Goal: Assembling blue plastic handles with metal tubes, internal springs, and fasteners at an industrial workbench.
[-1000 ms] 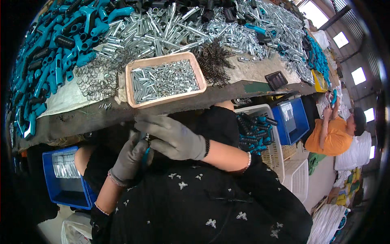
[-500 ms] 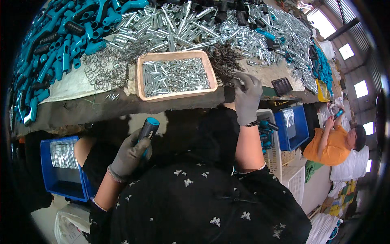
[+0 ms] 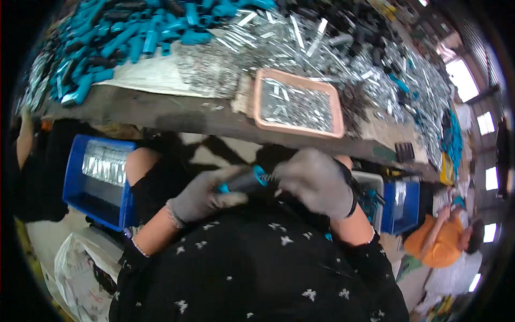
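Two gloved hands work above the lap, in front of the bench (image 3: 145, 110). Left hand (image 3: 201, 196): closed around a black cylindrical grip (image 3: 244, 181) with teal at both ends, which lies nearly sideways, its right end tipped slightly up. Right hand (image 3: 316, 182): motion-blurred, fingers bent toward the teal ring at the grip's right end. A small coil, apparently a spring (image 3: 270, 176), shows between that end and the right fingertips; cannot tell whether the fingers pinch it.

Bench: a pink tray (image 3: 258, 102) of small metal pins stands near the front edge, beyond the hands. Dark springs (image 3: 354, 104) are heaped just right of it; thin wire rings (image 3: 209, 64) are spread to its left, on pale cloth. Teal handles (image 3: 123, 43) are piled at the left, silver tubes (image 3: 300, 43) behind the tray and to the right.

Below bench level: one blue bin (image 3: 129, 206) with a row of silver parts sits beside the left knee; a second blue bin (image 3: 409, 214) stands at the right, next to a white crate (image 3: 380, 188). A co-worker in orange (image 3: 437, 241) is at far right.
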A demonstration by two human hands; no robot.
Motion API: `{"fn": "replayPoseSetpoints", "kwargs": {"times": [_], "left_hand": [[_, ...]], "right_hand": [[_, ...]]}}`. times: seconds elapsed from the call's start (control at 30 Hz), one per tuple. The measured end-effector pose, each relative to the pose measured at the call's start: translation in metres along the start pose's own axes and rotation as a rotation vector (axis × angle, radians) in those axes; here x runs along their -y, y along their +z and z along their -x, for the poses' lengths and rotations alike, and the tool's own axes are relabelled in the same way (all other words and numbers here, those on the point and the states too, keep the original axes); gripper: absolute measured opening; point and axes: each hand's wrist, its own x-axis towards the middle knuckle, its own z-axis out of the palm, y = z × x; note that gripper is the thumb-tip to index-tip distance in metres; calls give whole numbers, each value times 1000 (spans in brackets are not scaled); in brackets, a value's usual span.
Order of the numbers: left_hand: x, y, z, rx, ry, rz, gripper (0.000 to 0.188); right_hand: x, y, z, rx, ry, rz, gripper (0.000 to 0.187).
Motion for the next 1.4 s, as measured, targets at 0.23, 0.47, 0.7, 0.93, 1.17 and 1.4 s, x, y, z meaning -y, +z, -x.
{"fn": "replayPoseSetpoints", "kwargs": {"times": [0.23,0.47,0.7,0.93,1.17,1.4], "left_hand": [[-7,-11,43,-341,90,-692,65],[15,-35,90,-674,25,-124,57],[5,-53,125,-767,-28,374,54],[25,-55,131,-805,-39,262,53],[5,-50,129,-750,-46,325,45],[0,-42,132,-749,-23,408,47]], "right_hand": [[35,45,-47,214,466,-407,22],[26,55,-188,324,96,-308,27],[-81,65,-361,26,493,614,37],[-81,111,-392,132,524,794,47],[-106,81,-378,261,218,903,61],[-89,-4,-331,110,227,568,68]]}}
